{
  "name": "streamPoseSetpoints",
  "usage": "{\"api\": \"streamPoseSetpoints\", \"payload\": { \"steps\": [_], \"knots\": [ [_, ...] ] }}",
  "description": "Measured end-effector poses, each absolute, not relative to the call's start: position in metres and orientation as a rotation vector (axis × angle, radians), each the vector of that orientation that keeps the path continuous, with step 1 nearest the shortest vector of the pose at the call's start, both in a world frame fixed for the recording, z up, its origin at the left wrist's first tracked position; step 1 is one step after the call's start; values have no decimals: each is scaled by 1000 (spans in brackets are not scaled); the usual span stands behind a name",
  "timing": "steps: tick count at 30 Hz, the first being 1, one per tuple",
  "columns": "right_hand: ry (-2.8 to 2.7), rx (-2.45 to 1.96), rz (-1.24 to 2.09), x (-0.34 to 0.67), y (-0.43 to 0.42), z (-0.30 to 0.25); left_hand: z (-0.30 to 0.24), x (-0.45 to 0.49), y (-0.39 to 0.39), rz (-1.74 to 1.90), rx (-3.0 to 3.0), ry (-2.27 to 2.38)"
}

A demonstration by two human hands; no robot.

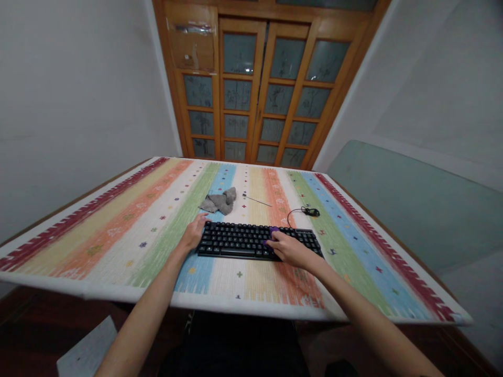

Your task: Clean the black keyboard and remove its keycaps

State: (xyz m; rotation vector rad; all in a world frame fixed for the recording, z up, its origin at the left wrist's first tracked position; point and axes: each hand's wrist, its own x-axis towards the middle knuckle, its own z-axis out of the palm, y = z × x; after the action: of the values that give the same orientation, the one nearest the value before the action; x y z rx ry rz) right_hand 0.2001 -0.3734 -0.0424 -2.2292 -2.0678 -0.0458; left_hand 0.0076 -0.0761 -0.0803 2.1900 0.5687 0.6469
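Observation:
A black computer keyboard (236,242) lies flat on the striped tablecloth, its long side facing me. My left hand (194,232) holds the keyboard by its left end, fingers near the upper left corner. Over the right part of the keys, my right hand (288,248) is closed on a small soft-looking purple thing (274,229), pressed down on the keys. Fingers cover much of it, so its exact kind is unclear. Just beyond the keyboard sits a crumpled grey cloth (220,201).
A thin dark rod (257,200) with a small head lies behind the keyboard. The keyboard's black cable (310,211) is coiled at the back right. Striped tablecloth (118,230) covers the table. Wood-framed glass doors (251,94) stand behind, with white walls on both sides.

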Motion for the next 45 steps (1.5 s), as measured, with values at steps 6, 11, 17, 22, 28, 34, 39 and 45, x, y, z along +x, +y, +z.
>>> {"api": "streamPoseSetpoints", "payload": {
  "steps": [6,11,17,22,28,34,39,45],
  "knots": [
    [-2030,-2253,-72,203,-373,-31,-80,8,-76,654,2193,565],
    [-1877,-2285,-143,209,-372,-26,-81,8,-75,667,2196,564],
    [-1970,-2277,-78,209,-377,-37,-81,8,-75,666,2185,573],
    [-2020,-2265,-11,211,-386,-40,-82,8,-75,661,2188,562],
    [-1951,-2314,-58,216,-385,-28,-83,10,-73,671,2194,563],
    [-1844,-2274,-171,219,-383,-24,-82,9,-74,679,2191,560],
    [-1928,-2277,-73,216,-385,-36,-82,9,-75,674,2193,570],
    [-1920,-2406,-21,217,-397,-38,-83,9,-74,670,2184,565]
  ]
}}
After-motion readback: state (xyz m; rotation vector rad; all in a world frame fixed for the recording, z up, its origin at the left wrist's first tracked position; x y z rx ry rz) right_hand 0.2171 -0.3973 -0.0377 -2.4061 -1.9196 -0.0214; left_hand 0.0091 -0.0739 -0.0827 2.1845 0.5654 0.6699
